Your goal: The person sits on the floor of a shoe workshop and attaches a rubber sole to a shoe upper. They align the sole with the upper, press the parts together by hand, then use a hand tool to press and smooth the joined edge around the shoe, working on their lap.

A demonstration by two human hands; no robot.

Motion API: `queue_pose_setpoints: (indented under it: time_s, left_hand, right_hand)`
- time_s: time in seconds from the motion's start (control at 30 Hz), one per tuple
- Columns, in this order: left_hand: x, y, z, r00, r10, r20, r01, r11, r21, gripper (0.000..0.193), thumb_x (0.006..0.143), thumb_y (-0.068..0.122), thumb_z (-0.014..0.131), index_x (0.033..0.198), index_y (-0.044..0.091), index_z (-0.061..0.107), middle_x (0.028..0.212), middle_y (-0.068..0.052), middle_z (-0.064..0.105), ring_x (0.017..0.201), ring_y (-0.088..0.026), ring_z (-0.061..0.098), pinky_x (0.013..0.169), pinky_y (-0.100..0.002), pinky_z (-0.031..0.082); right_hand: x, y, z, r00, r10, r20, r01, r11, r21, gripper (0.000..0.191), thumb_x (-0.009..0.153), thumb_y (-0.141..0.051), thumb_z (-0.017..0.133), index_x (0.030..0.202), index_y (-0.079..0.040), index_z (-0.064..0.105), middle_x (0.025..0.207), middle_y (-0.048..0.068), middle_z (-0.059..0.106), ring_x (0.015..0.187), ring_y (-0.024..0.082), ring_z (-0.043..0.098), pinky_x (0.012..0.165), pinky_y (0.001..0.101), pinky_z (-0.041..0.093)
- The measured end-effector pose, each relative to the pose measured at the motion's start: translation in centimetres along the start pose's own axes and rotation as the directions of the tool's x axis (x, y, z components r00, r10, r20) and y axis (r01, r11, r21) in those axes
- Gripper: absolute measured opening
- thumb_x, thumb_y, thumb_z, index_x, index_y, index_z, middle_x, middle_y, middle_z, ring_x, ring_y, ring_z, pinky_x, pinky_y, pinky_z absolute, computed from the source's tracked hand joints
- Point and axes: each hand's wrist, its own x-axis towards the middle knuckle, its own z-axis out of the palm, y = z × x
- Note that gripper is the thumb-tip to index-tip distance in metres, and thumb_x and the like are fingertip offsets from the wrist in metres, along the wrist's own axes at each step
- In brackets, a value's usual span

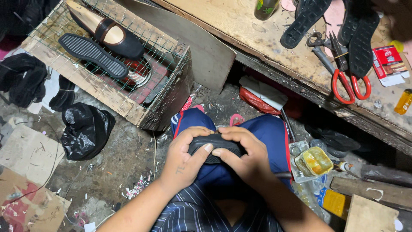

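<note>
Head view: both hands, left (182,161) and right (244,157), grip closed round black sole (214,146) over lap, thumbs pressing; glue tub (315,161) beside right.

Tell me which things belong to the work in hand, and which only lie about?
In hand: black shoe sole, pressed by left hand and right hand.
Lying about: red-handled scissors, glue tin, black plastic bag, wire cage.

Shoe sole (216,147) sits in both grips, over the lap. Wire crate (107,64) up left, worktop (274,43) with scissors (343,73) up right.
</note>
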Motion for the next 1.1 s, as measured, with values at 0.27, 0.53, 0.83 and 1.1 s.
queue_pose_setpoints:
  time_s: [0.27,0.53,0.83,1.1]
  left_hand:
    - [-0.2,-0.3,-0.3,0.998,-0.051,0.032,0.052,0.998,-0.036,0.029,0.088,0.003,0.072,0.114,0.001,0.058,0.118,-0.013,0.069,0.11,-0.021,0.067,0.099,-0.033,0.053]
    - [-0.7,-1.9,0.0,0.992,-0.126,0.025,0.127,0.935,-0.332,0.027,0.087,-0.001,0.071,0.109,0.003,0.055,0.117,-0.015,0.064,0.114,-0.022,0.065,0.103,-0.036,0.052]
    - [-1.5,-4.0,-1.5,0.989,-0.144,0.044,0.15,0.949,-0.277,0.031,0.082,-0.004,0.072,0.108,0.003,0.056,0.118,-0.014,0.065,0.115,-0.021,0.063,0.104,-0.036,0.049]
    - [0.7,0.8,-0.7,0.999,-0.042,-0.009,0.026,0.761,-0.648,0.073,0.08,0.002,0.075,0.142,0.012,0.037,0.134,-0.011,0.051,0.133,-0.022,0.053,0.116,-0.038,0.043]
  right_hand:
    - [-1.2,1.4,0.5,0.998,-0.043,-0.038,0.043,0.999,0.003,0.028,0.081,-0.005,0.086,0.104,-0.003,0.071,0.119,0.014,0.075,0.111,0.023,0.075,0.098,0.0333,0.06]
    - [-0.2,1.6,0.3,0.934,0.327,0.142,-0.349,0.92,0.176,0.052,0.073,-0.009,0.086,0.12,-0.003,0.065,0.119,0.011,0.074,0.112,0.02,0.07,0.1,0.034,0.053]
    - [-0.7,3.8,0.2,0.972,0.055,0.23,-0.076,0.994,0.082,0.047,0.078,-0.012,0.083,0.122,-0.001,0.071,0.13,0.015,0.072,0.127,0.029,0.066,0.113,0.0401,0.045]
    - [0.2,4.9,0.5,0.938,0.319,0.139,-0.347,0.841,0.414,0.035,0.09,-0.008,0.072,0.124,0.001,0.069,0.123,0.011,0.073,0.111,0.021,0.068,0.102,0.0365,0.051]
